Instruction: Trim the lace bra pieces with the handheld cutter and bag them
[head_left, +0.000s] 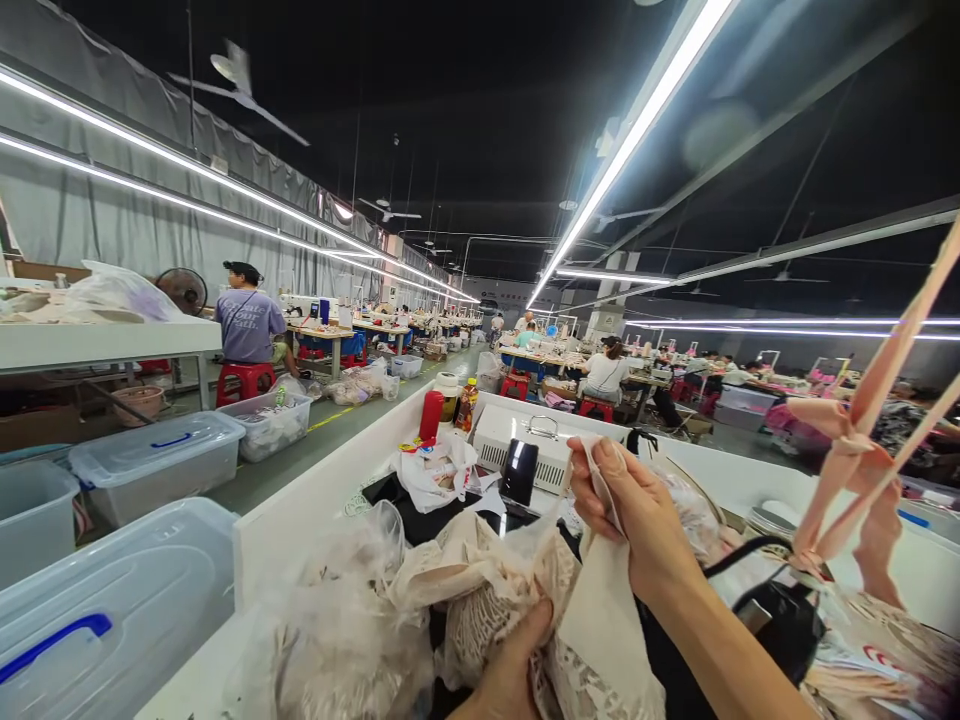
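Observation:
A cream lace fabric [604, 610] with plain, smooth sections hangs between my two hands over the white worktable. Its upper edge is pinched between the thumb and fingers of my right hand [637, 510], which is raised. Lower down, my left hand [514, 655] grips a lacy part with the thumb on top; its other fingers are hidden by cloth. To the left, a clear plastic bag [337, 630] bulges with pale pieces. Beyond the hands, a black phone [519, 470] leans upright before a white vented metal box [491, 432].
A red bottle [431, 415] and a white plastic bag [435, 472] sit at the table's far left. Peach fabric strips [862, 470] hang at right above a black device [784, 620]. Lidded plastic bins [157, 455] line the floor at left. People sit at sewing tables beyond.

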